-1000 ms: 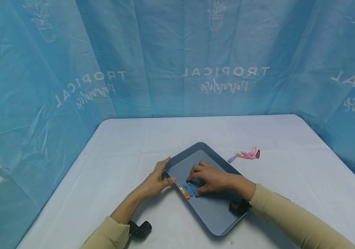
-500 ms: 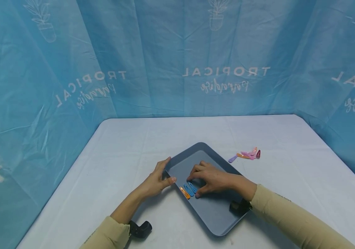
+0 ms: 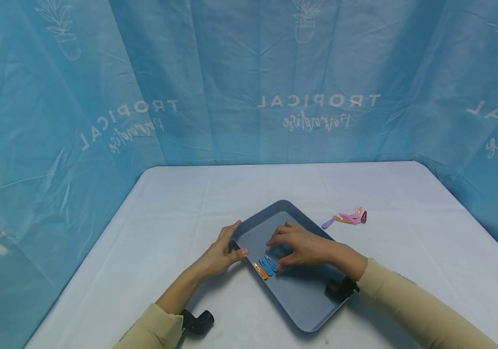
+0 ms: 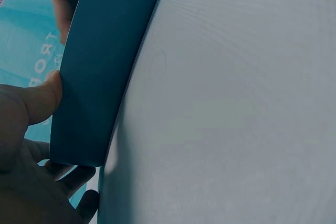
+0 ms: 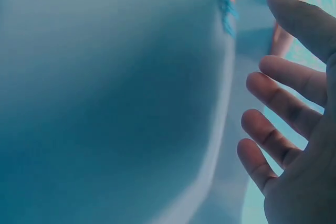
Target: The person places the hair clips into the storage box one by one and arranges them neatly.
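Note:
A grey rectangular tray (image 3: 303,305) lies at an angle on the table. My left hand (image 3: 219,253) grips its left corner, thumb over the rim and fingers around the outside, as the left wrist view of the tray wall (image 4: 100,77) shows. Inside, along the left wall, an orange snap hair clip (image 3: 260,271) and two blue snap hair clips (image 3: 268,265) lie side by side. My right hand (image 3: 303,245) hovers over the tray just right of the blue clips, thumb and fingers apart. In the right wrist view its fingers (image 5: 281,100) are spread with nothing between them.
Beyond the tray's right side lies a small heap of hair clips: a purple one (image 3: 328,223), pink ones (image 3: 351,218), orange ones and a dark red one (image 3: 364,216). A white cloth (image 3: 179,208) covers the table. Blue printed curtains (image 3: 214,97) enclose the back and sides.
My right hand has let go of the right-hand blue clip and lifted slightly up and right, its fingers moving apart. The left hand and tray have stayed in place.

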Demonstrator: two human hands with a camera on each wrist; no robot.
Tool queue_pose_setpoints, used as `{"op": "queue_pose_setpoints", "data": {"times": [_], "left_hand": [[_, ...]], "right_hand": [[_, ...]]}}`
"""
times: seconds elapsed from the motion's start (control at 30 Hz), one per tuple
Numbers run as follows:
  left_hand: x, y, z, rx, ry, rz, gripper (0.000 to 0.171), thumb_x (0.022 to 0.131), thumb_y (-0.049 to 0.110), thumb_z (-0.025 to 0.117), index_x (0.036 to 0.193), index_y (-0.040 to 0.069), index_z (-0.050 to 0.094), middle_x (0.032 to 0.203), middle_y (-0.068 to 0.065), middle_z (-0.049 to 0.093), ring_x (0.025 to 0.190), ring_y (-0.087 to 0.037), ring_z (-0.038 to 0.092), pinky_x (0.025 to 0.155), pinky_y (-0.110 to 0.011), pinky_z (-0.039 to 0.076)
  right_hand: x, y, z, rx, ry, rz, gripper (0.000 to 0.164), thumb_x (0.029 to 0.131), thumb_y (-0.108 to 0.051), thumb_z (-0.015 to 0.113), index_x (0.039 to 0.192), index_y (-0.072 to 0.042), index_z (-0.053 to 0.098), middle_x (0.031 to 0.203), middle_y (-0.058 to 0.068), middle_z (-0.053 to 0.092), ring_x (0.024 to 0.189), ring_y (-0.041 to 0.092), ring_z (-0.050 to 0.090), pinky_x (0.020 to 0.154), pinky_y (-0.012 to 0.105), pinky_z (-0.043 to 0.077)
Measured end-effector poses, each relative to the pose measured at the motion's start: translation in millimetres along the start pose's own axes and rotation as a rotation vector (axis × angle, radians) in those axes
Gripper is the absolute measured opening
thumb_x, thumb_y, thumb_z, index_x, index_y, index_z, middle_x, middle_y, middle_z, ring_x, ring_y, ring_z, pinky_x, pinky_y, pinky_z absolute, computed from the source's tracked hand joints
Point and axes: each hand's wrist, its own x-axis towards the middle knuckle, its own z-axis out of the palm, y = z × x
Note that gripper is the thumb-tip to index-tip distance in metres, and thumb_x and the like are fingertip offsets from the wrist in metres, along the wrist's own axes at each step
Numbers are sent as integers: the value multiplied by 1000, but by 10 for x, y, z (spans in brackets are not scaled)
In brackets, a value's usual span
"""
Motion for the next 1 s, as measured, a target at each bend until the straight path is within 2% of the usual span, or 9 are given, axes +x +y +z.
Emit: {"op": "queue_pose_setpoints", "data": {"times": [0.27, 0.57, 0.87, 1.0], "left_hand": [[-8, 11, -6, 6, 6, 8, 79, 92, 28, 62, 153, 13, 14, 155, -18, 18, 142, -45, 18, 106, -64, 27], [-4, 14, 2, -6, 9, 2, 79, 91, 27, 62, 153, 15, 14, 155, -17, 19, 143, -44, 16, 107, -64, 26], [-2, -2, 6, 10, 19, -11, 79, 91, 28, 62, 153, 15, 14, 155, -17, 19, 142, -45, 18, 106, -65, 27], [-4, -3, 8, 11, 15, -9, 79, 92, 28, 61, 153, 16, 14, 155, -17, 18, 142, -45, 17, 106, -65, 27]], "right_hand": [[-84, 12, -270, 7, 118, 45, 52, 78, -34, 77, 124, -17, 62, 119, -2, 58, 109, 16, 43, 88, 37, 43], [-215, 143, -522, 4, 223, 74, 54, 77, -32, 78, 126, -18, 61, 123, 2, 58, 109, 17, 44, 87, 40, 45], [-377, 322, -657, 19, 266, 132, 52, 79, -32, 76, 126, -14, 60, 122, 2, 59, 106, 17, 44, 84, 39, 44], [-452, 388, -685, 22, 279, 163, 53, 80, -35, 74, 126, -13, 60, 122, 4, 58, 107, 19, 44, 84, 43, 45]]}}
